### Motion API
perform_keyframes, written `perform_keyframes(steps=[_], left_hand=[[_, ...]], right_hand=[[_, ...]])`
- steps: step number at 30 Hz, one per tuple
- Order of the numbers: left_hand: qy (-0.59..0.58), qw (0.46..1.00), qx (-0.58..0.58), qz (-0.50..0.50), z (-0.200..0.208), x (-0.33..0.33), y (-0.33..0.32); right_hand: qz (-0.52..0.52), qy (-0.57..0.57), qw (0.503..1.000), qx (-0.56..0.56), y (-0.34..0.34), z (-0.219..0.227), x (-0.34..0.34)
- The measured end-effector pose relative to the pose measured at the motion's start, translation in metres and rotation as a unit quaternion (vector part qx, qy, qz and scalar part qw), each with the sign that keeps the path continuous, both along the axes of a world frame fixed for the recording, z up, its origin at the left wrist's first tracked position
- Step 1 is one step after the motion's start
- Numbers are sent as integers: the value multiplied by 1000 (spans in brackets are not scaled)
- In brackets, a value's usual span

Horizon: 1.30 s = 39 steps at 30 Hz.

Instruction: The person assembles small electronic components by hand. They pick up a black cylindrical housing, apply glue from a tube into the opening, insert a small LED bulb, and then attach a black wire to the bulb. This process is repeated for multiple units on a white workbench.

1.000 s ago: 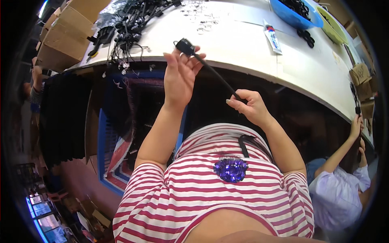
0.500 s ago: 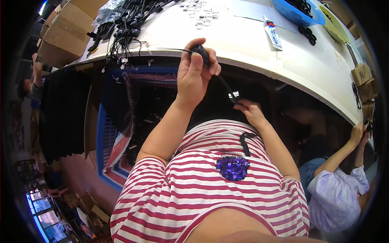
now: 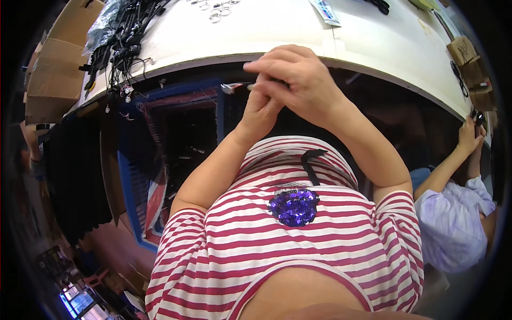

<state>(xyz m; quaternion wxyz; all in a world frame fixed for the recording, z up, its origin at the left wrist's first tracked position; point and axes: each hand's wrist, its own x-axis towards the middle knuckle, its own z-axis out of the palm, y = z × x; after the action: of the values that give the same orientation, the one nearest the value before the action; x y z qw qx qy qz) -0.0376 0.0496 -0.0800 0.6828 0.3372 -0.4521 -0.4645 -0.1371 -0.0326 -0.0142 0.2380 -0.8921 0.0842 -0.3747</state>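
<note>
Right hand: my feed has the right hand [image 3: 306,80] laid over the left, fingers bent and a bit blurry; can't tell if it's gripping anything.
Left hand: the left hand [image 3: 262,106] is half covered by the right one, so they're together, but I honestly can't tell what its fingers are clamped on.
White connector: the white connector [image 3: 228,88] with thin wires sticks out just left of the hands, in front of the table's near edge; whatever it joins is hidden by the fingers.
Table: on the white table [image 3: 256,40], a black cable pile [image 3: 128,40] sits far left, cut off up top, with silver rings [image 3: 215,14] right of it.
Tube: the white-and-blue tube [image 3: 324,12] is far side, chopped by the frame, same for the yellow-green basin [image 3: 425,4] further right.
Blue crate: the blue crate [image 3: 127,186] is low on the left, contents too dark to read.
Co-worker: on the right, a co-worker's hands [image 3: 469,137] hold something dark, too small to identify.
</note>
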Motion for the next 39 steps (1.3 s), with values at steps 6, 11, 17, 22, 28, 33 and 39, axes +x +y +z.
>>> perform_keyframes(steps=[6, 11, 17, 22, 28, 33, 39], left_hand=[[-35, 988, 99, -116, -30, 15, 12], [-57, 977, 177, -103, -37, 15, 14], [-182, 965, 129, 136, -11, 43, 26], [-242, 948, 100, 181, 0, 48, 22], [-65, 977, 199, 41, 4, 38, 23], [-18, 971, 238, -12, 9, 22, 22], [-104, 958, 267, -19, 9, 17, 13]], right_hand=[[35, 22, 975, 220, 6, -26, 2], [-21, 93, 949, 300, 4, -40, 0], [-83, 168, 973, 137, -1, -40, 1], [-40, 208, 943, 257, 4, -37, -1], [25, 170, 851, 496, 4, -38, -25], [45, 163, 796, 582, 4, -36, -47], [28, 153, 792, 591, 2, -43, -59]])
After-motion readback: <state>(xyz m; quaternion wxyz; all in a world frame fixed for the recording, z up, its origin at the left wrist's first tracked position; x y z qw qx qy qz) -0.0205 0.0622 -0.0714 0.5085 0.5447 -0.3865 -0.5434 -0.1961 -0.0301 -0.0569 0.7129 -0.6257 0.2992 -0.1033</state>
